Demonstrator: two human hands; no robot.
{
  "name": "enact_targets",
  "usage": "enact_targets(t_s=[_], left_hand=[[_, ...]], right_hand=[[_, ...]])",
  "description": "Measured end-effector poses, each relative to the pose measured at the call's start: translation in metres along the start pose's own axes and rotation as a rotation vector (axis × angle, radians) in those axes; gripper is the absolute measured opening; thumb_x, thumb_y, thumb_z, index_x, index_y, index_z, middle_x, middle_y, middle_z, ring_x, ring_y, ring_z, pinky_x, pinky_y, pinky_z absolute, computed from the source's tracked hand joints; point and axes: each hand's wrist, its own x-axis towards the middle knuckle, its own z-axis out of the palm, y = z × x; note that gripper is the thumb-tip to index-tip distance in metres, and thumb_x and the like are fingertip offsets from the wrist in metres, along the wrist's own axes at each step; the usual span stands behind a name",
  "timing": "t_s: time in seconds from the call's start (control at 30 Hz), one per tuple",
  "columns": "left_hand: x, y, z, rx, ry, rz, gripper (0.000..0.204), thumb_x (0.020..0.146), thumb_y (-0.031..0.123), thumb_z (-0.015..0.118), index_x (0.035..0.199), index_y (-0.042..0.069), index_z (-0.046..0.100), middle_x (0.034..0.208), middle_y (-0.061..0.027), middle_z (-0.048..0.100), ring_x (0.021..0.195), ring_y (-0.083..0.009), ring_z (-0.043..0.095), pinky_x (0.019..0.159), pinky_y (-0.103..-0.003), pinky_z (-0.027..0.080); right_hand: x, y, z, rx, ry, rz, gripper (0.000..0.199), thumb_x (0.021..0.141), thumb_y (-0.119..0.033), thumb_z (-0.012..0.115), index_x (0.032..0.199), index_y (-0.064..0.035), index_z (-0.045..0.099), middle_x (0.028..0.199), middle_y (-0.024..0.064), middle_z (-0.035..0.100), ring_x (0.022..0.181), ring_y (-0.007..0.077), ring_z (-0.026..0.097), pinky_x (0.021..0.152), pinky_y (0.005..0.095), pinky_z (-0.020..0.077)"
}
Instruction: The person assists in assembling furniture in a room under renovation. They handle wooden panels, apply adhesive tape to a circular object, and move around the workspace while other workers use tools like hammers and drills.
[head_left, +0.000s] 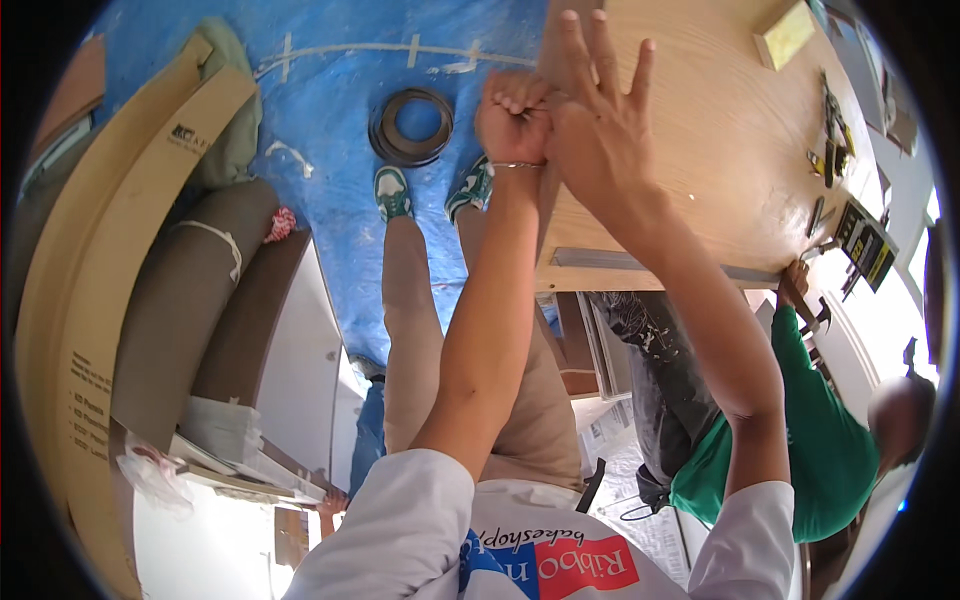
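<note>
Hands (514,114) (606,138) by board (730,150) edge; open floor (325,115) leftward

**Widest room right of the hands, tools along the far rim**

The wood-grain tabletop (725,165) gives a passing hand its broadest bare stretch between the spread right hand (605,120) and the row of hand tools (833,135) at the right edge. A pale block (785,38) obstructs the upper corner. Along the near edge lies a grey metal strip (600,259), crossed above by the right forearm; a co-worker's hand (795,282) bars its right end. The curled left hand (516,108) crowds the right one, leaving no visible gap. Leftward, room opens above the blue floor sheet (325,110), up to the long cardboard piece (95,260).
</note>
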Motion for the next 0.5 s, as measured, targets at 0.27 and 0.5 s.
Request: enact_targets(t_s=[0.27, 0.5], left_hand=[[-0.006, -0.003, 0.006, -0.172, 0.011, -0.030, 0.040, 0.100, 0.022, 0.039, 0.061, 0.014, 0.036, 0.055, 0.0024, 0.032, 0.049, -0.0103, 0.031, 0.053, -0.027, 0.029], [-0.004, 0.002, 0.018, 0.049, 0.117, -0.037, 0.041, 0.101, 0.024, 0.038, 0.061, 0.014, 0.037, 0.052, 0.0027, 0.030, 0.046, -0.0107, 0.029, 0.052, -0.026, 0.029]], right_hand=[[0.031, -0.017, -0.013, -0.041, -0.188, 0.027, 0.027, 0.078, -0.023, 0.058, 0.083, -0.0025, 0.075, 0.152, 0.0255, 0.027, 0.145, 0.0434, 0.009, 0.110, 0.0688, -0.0067], [0.027, -0.006, 0.013, -0.368, -0.081, -0.076, 0.042, 0.076, -0.029, 0.063, 0.111, -0.0069, 0.071, 0.152, 0.0225, 0.030, 0.145, 0.0419, 0.013, 0.110, 0.0696, -0.0019]])
